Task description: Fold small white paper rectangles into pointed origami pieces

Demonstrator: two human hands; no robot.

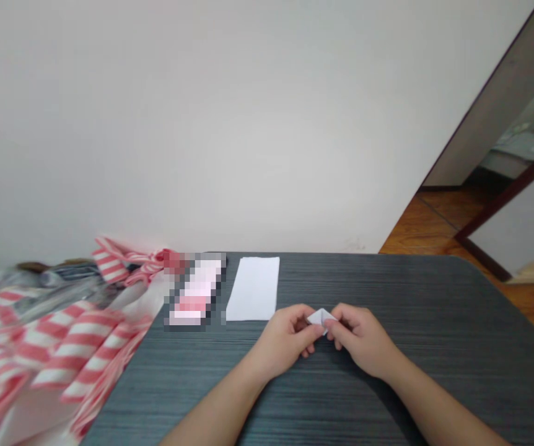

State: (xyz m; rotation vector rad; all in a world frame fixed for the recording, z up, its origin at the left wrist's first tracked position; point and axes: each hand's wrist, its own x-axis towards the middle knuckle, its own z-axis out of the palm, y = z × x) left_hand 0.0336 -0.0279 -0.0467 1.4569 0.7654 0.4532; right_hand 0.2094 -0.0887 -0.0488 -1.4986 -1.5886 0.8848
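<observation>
A small piece of folded white paper (pixel 321 316) is pinched between my two hands, just above the dark table. Its top comes to a point, and a crease runs down its middle. My left hand (pixel 290 339) grips its left side, thumb on the near face. On the right side, my right hand (pixel 360 337) holds it the same way, thumb tip near the centre. The fingers behind the paper are partly hidden. Left of my hands lies a stack of white paper sheets (pixel 254 288), flat on the table.
The dark wood-grain table (pixel 434 322) meets a white wall (pixel 267 124) at its back edge. A blurred-out pinkish flat object (pixel 197 291) lies at the table's left edge. Red-and-white striped cloth (pixel 76 347) is heaped beside the table. A doorway and wooden floor (pixel 422 226) show at right.
</observation>
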